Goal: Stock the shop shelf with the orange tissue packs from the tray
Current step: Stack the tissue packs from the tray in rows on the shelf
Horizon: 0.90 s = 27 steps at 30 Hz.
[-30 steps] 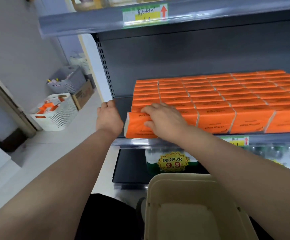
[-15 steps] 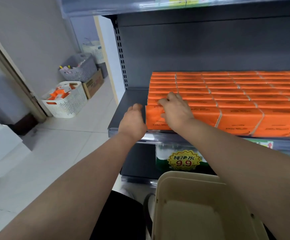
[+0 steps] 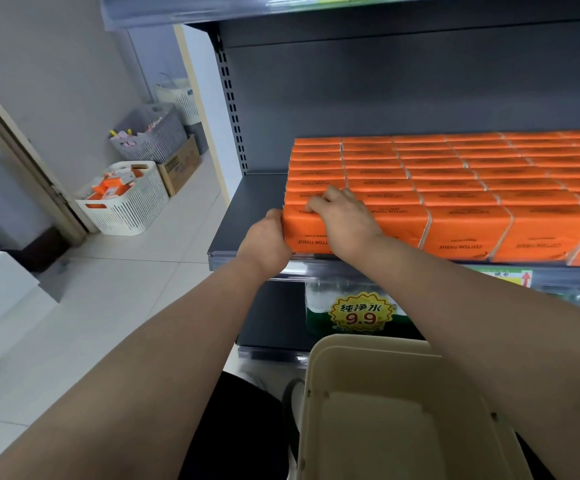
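Observation:
Rows of orange tissue packs (image 3: 461, 174) fill the grey shelf (image 3: 250, 216) from its middle to the right. The front-left pack (image 3: 307, 233) stands at the shelf's front edge. My left hand (image 3: 266, 242) presses against that pack's left end. My right hand (image 3: 344, 216) lies over its top, fingers curled down behind it. The beige tray (image 3: 378, 403) sits below near my body, and its visible inside holds nothing.
Bare shelf remains left of the packs. A bottled-water pack with a yellow 9.9 price tag (image 3: 361, 313) sits on the lower shelf. On the floor at left stand a white basket (image 3: 125, 199) holding orange packs, a grey basket (image 3: 150, 136) and a cardboard box (image 3: 181, 164).
My left hand moved right from the bare shelf onto the front-left pack's end. That pack shifted back into line with the row. My view swung left.

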Available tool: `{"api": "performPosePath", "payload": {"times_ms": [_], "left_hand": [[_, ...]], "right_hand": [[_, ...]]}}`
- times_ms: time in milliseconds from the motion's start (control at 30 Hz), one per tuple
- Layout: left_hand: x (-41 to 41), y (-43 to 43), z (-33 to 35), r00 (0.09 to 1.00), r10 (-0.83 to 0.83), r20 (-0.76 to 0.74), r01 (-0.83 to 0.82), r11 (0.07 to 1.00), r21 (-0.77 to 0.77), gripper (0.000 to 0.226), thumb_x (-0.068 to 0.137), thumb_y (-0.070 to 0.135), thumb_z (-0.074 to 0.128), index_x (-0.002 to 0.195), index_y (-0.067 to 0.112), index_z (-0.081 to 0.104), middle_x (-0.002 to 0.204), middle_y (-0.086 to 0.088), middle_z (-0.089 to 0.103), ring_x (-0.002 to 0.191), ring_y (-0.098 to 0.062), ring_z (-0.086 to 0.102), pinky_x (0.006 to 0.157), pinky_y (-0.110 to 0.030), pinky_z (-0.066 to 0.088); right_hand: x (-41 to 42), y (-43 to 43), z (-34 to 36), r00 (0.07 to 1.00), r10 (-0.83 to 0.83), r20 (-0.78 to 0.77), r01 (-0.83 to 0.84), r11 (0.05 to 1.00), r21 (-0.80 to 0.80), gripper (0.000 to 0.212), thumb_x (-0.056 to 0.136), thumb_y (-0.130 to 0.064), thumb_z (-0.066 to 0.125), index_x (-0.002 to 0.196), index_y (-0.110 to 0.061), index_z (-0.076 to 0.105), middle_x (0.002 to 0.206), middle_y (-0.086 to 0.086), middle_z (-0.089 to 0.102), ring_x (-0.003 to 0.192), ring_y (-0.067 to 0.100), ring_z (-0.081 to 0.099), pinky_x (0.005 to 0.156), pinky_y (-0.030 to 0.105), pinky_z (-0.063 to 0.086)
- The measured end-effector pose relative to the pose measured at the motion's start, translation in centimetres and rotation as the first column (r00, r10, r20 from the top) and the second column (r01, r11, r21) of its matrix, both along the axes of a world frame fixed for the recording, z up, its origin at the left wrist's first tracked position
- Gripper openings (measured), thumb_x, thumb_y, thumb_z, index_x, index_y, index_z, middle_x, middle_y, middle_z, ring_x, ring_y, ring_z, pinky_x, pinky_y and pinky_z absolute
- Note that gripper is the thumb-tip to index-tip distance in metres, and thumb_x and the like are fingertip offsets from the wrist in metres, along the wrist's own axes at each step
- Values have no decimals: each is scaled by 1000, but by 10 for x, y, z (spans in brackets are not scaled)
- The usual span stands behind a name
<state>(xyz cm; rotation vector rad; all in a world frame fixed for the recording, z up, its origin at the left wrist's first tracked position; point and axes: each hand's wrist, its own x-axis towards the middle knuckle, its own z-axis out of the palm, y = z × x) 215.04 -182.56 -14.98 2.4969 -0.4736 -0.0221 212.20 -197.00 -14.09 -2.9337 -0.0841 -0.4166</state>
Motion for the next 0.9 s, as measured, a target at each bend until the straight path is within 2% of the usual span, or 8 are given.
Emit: {"api": "performPosePath", "payload": {"times_ms": [100,233,333,433,500,600,700,900], "left_hand": [[-8,-1,2,997,50,66,-50,999,-12,27,88,3,45,114,8,44,94,-5,55,83,-25,54,66,-33,38],[-18,-3,4,981,125,150,-115,991,-69,31,88,7,50,119,9,43,113,-8,56,85,-21,53,66,-32,36],[-33,-6,8,979,93,182,-78,993,-90,31,91,13,50,122,11,45,118,-6,57,93,-24,59,67,-30,38],[-56,-12,15,966,60,250,-33,993,-113,34,87,4,45,120,9,48,119,-7,55,96,-26,58,70,-32,40],[-69,-18,11,970,-1,243,20,997,-75,33,83,-1,45,114,9,53,115,-7,58,96,-27,58,73,-35,45],[-83,-30,-18,981,-159,108,149,984,100,27,84,1,49,106,12,59,108,-7,64,98,-26,60,81,-39,50],[-101,-45,-61,965,-257,-55,261,923,283,23,87,10,53,108,15,60,112,-5,64,101,-24,59,86,-40,51],[-128,-69,-161,861,-346,-372,488,766,417,25,89,18,56,113,16,63,113,-4,64,103,-23,59,91,-36,48]], "right_hand": [[-6,-3,-2,999,28,36,-29,1000,5,66,77,12,54,132,-23,48,122,7,46,116,26,41,99,39,36],[-25,-9,-5,992,32,120,-25,998,-59,68,75,9,62,133,-23,48,125,4,47,120,24,39,99,39,32],[-44,-15,-8,990,39,133,-30,998,-64,66,75,9,61,132,-22,49,125,4,48,121,23,39,98,38,33],[-67,-23,-16,992,36,119,-29,998,-53,58,79,7,59,130,-20,52,125,4,49,120,24,40,97,38,32],[-86,-32,-29,994,24,103,-18,998,-57,53,80,3,60,129,-19,54,124,4,51,120,24,41,97,38,33],[-117,-47,-56,1000,-2,24,4,997,-83,50,82,-3,61,128,-21,55,120,4,53,116,24,45,94,39,36],[-146,-61,-89,990,-61,-127,42,989,-142,50,83,-6,60,130,-22,52,123,4,52,117,24,44,94,39,38],[-189,-82,-168,898,-116,-424,75,991,-114,49,84,-9,58,129,-25,49,127,2,48,119,23,43,98,38,36]]}}
